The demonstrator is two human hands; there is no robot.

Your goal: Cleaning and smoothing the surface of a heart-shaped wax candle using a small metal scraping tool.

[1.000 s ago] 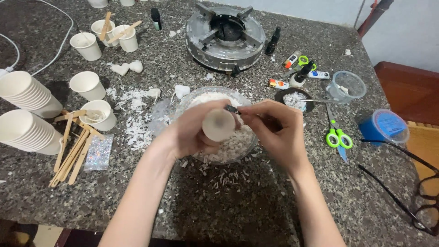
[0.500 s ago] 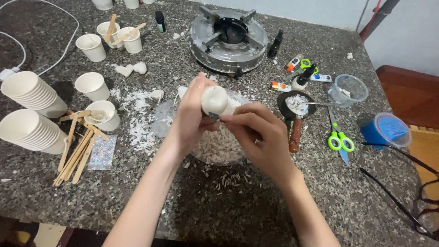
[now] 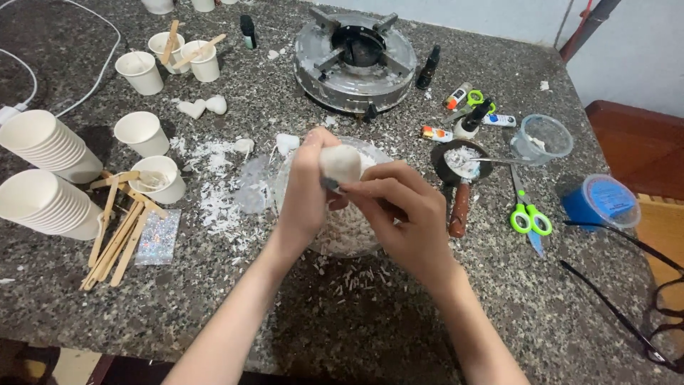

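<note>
Two hands meet over a clear glass bowl (image 3: 356,239) near the middle of the speckled stone surface (image 3: 399,314). The left hand (image 3: 308,189) is clenched around a pale, rounded wax lump (image 3: 340,163), held up above the bowl. The right hand (image 3: 399,214) closes its fingers against the lump's lower side; something dark shows just under the lump, but the fingers hide it and I cannot tell what it is. Both hands cover most of the bowl, so only white flakes at its rim and lower edge are visible.

White shavings (image 3: 214,199) lie scattered left of the bowl. Farther left, two stacks of white paper cups (image 3: 43,175) lie on their sides, cut off by the frame edge, beside a loose bundle of wooden sticks (image 3: 114,239) and a small glittery packet (image 3: 158,237). A round metal burner (image 3: 355,53) stands at the far edge.

To the right sit a small dark pan (image 3: 456,160) with a wooden handle, green-handled scissors (image 3: 527,214), a clear round tub (image 3: 545,137) and a blue lidded tub (image 3: 602,202). Small bottles and tubes (image 3: 467,114), dark, orange and green, cluster behind the pan, with labels too small to make out. Dark-framed spectacles (image 3: 641,314) run off the right edge.
</note>
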